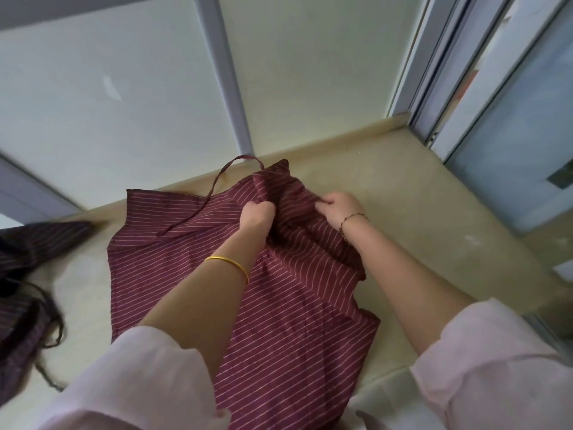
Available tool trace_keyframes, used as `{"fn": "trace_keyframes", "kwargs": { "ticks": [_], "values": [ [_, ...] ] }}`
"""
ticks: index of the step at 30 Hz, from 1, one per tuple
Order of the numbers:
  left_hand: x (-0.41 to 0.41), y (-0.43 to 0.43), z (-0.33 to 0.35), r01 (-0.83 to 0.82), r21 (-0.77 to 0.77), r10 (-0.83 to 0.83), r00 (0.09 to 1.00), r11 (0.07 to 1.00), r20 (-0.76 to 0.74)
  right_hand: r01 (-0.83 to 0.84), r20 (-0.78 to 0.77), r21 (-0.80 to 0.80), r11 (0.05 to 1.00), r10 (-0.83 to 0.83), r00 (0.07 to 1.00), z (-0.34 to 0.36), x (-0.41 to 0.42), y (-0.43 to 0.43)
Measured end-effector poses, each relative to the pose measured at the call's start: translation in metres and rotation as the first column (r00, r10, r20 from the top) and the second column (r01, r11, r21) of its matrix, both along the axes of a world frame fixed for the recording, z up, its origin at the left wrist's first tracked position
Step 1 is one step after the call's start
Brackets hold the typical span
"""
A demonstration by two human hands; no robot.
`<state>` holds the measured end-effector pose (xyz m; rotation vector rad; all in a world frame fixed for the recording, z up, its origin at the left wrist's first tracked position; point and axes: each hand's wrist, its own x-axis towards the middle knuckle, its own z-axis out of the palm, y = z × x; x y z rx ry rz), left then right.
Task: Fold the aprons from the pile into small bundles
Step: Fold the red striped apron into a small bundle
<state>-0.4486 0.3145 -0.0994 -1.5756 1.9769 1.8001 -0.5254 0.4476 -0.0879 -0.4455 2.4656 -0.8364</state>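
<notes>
both hands grip a maroon striped apron [279, 305] spread on a beige floor [403, 187]. the left hand [259, 214] bunches cloth near the top edge; the right hand [336, 207] pinches a fold just beside it. a strap loop [217, 181] arcs beyond the left hand. darker striped aprons [28, 274] lie heaped well left of it.

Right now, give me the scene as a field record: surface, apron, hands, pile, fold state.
surface: beige counter
apron: maroon, thin white stripes, spread on the counter, top end bunched
strap: loop at the apron's top left
left hand: grips a raised fold near the top
right hand: pinches the fabric beside it
pile: darker striped aprons, far left
fold state: not yet a bundle
</notes>
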Motion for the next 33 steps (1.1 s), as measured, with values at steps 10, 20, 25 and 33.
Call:
{"fn": "trace_keyframes", "kwargs": {
  "ticks": [10, 20, 25, 33],
  "values": [
    [-0.009, 0.034, -0.025, 0.640, -0.057, -0.633, 0.767, 0.766, 0.102, 0.469, -0.673, 0.364, 0.805, -0.121, 0.729, 0.052, -0.034, 0.065],
    [0.017, -0.016, -0.034, 0.487, -0.575, -0.347, 0.873, 0.658, 0.342, -0.261, -0.465, 0.429, 0.865, 0.459, 0.757, -0.030, 0.040, -0.019],
    [0.038, -0.071, -0.040, 0.372, -0.674, -0.096, 0.907, 0.638, 0.410, -0.341, -0.544, 0.286, 0.896, 0.445, 0.711, -0.028, 0.033, -0.084],
    [0.062, -0.162, -0.052, 0.355, -0.650, 0.029, 0.864, 0.672, 0.502, -0.351, -0.317, 0.445, 0.824, 0.511, 0.799, -0.037, -0.008, -0.168]
  ]
}}
